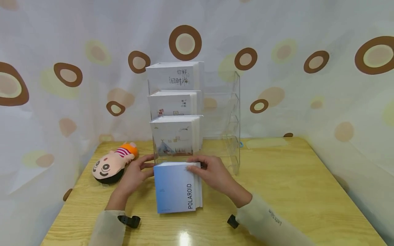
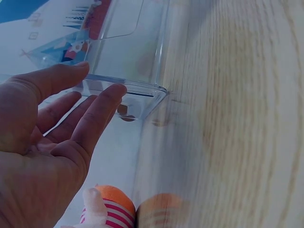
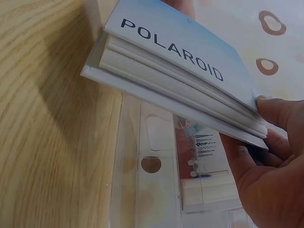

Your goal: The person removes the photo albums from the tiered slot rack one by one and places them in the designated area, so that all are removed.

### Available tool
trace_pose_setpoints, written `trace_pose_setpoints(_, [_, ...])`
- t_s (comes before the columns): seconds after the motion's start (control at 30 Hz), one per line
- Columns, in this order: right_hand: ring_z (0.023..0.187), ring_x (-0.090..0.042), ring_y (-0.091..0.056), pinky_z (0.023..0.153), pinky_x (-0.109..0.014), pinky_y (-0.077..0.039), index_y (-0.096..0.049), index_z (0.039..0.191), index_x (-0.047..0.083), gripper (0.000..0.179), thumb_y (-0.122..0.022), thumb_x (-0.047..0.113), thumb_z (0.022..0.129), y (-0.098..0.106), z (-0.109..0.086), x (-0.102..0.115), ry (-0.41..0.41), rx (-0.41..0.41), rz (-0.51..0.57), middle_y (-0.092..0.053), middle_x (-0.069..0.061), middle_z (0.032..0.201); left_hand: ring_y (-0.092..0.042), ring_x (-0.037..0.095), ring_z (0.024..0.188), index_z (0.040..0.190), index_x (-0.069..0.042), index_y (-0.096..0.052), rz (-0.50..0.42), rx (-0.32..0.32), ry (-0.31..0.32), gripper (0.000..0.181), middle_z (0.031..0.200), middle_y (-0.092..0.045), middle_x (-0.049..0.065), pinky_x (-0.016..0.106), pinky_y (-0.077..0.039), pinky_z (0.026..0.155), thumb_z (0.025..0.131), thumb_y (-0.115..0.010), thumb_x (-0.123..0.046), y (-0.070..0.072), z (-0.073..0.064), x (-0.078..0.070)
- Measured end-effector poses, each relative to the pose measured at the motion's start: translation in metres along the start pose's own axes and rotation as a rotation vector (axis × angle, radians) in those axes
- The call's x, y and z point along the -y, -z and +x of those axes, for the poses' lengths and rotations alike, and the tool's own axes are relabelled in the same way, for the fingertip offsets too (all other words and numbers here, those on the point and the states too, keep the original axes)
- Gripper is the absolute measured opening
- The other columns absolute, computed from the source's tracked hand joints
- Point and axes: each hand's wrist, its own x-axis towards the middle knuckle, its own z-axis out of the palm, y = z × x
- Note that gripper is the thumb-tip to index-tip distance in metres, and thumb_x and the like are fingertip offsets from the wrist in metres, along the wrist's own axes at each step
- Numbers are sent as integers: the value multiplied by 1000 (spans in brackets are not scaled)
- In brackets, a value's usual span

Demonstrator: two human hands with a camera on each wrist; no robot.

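Observation:
A blue-to-white photo album (image 1: pixel 173 189) marked POLAROID stands upright in front of the clear tiered rack (image 1: pixel 219 128). My right hand (image 1: pixel 215 172) grips it by the upper right corner, and the right wrist view shows the thumb on the cover of the album (image 3: pixel 190 42) and fingers behind it. At the rack's lower left, my left hand (image 1: pixel 136 174) has its fingers spread loosely. In the left wrist view the fingertips of the left hand (image 2: pixel 61 123) lie beside the rack's corner (image 2: pixel 156 90); whether they touch it I cannot tell.
Three white albums stand stacked in tiers on the rack's left side, the lowest album (image 1: pixel 172 138) bearing a tent picture. A plush doll (image 1: pixel 114 164) lies left of my left hand. Behind the wooden table (image 1: pixel 277 191) hangs a patterned curtain (image 1: pixel 277 27).

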Motion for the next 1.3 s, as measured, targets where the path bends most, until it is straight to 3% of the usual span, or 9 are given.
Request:
trace_pose_setpoints(0.3, [86, -10, -70, 72, -21, -59, -84, 123, 8, 22, -79, 20, 106, -5, -3, -3, -28, 58, 24, -84, -11, 113, -66, 45, 144, 163, -2, -54, 11, -5, -17, 60, 168, -55, 23, 47, -65, 110, 108, -75, -12, 1, 0, 2])
trace_pose_setpoints(0.73, [91, -17, -72, 74, -22, -59, -85, 123, 8, 22, -79, 22, 106, -13, -5, -9, -99, 82, 37, -84, -10, 116, -65, 45, 146, 163, -4, -55, 24, -1, -2, 61, 169, -55, 23, 54, -63, 112, 107, -77, -13, 1, 1, -1])
trace_pose_setpoints(1.0, [93, -20, -70, 75, -21, -57, -85, 121, 8, 22, -81, 22, 104, -18, -6, -11, -100, 93, 38, -84, -11, 121, -63, 45, 148, 165, -5, -52, 0, 10, 18, 62, 168, -55, 24, 51, -64, 112, 107, -76, -13, 2, 1, 0])
trace_pose_setpoints(1.17, [91, -15, -70, 74, -22, -58, -85, 122, 8, 25, -84, 22, 102, -22, -6, -11, -117, 80, 24, -83, -13, 126, -63, 44, 148, 165, -6, -52, 9, 11, 33, 62, 168, -55, 22, 48, -64, 111, 108, -75, -14, 1, 2, -1])
trace_pose_setpoints(1.3, [100, -15, -72, 80, -24, -60, -86, 121, 9, 25, -85, 23, 100, -27, -6, -11, -121, 86, -6, -82, -12, 131, -64, 45, 146, 165, -5, -52, 7, 16, 20, 62, 167, -56, 25, 49, -65, 110, 108, -75, -13, 1, 1, -1])
